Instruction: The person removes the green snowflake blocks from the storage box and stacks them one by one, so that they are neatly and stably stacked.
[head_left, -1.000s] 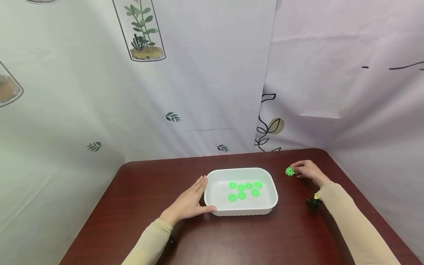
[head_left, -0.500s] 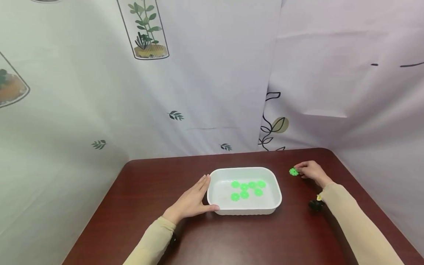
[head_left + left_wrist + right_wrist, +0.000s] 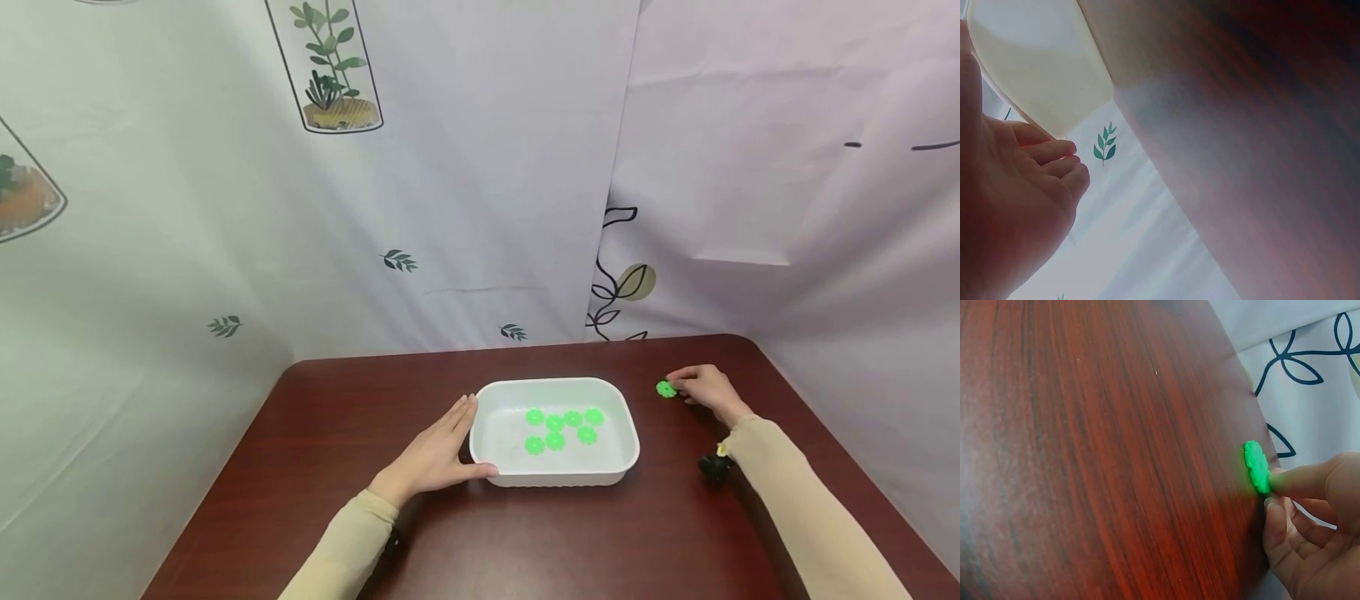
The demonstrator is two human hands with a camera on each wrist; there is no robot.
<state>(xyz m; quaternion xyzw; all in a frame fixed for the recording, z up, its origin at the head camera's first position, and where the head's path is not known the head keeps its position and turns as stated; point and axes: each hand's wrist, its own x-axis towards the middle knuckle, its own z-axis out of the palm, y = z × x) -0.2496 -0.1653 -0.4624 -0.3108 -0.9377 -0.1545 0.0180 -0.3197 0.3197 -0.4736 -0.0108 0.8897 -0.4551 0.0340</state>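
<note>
In the head view a white rectangular tray stands on the table, with several flat green flower-shaped discs lying inside. My left hand rests against the tray's left end, fingers extended along that side and thumb at the front rim. In the left wrist view its fingertips touch the tray wall. To the right of the tray, my right hand pinches the edge of another green flower-shaped disc between thumb and index finger. Seen from the right wrist, this disc is low over the tabletop, its contact with the wood unclear.
The dark reddish-brown table has rounded far corners. White printed cloth hangs behind it and along both sides. Black wrist devices show under the sleeves, the right one close to the tabletop.
The disc at my right hand has turned from facing the camera to lying nearly flat and sits lower. The whole view has shifted slightly. My left hand stays against the tray.
</note>
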